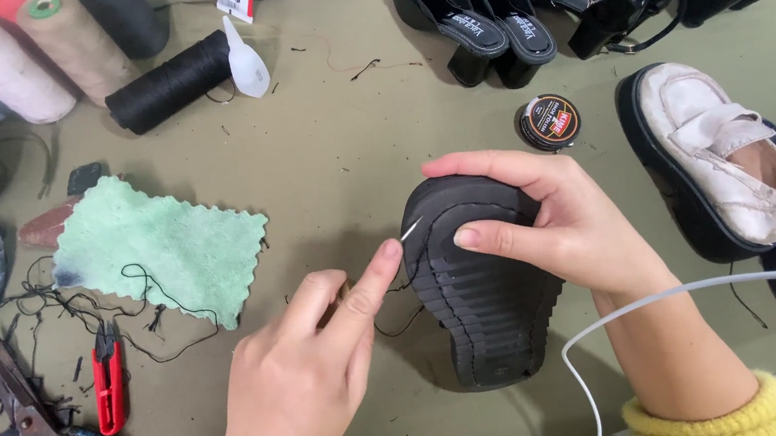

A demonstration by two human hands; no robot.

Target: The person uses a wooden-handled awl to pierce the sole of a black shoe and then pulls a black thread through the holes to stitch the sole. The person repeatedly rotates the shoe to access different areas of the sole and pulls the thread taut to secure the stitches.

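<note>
A black shoe (pixel 487 308) lies sole up in the middle of the olive table (pixel 334 147), its ridged tread facing me. My right hand (pixel 559 220) grips its toe end, thumb pressed on the sole and fingers curled over the rim. My left hand (pixel 313 377) pinches a thin metal needle (pixel 411 229) with forefinger and thumb at the sole's left edge. A dark thread (pixel 398 326) trails from the needle down beside the shoe.
A green cloth (pixel 159 249) with loose thread lies left. Red snips (pixel 107 378) and pliers (pixel 28 414) sit bottom left. Thread spools (pixel 168 82) stand at the back. A polish tin (pixel 549 122), black heeled shoes (pixel 501 17) and a white shoe (pixel 719 158) lie right. A white cable (pixel 607 325) crosses my right wrist.
</note>
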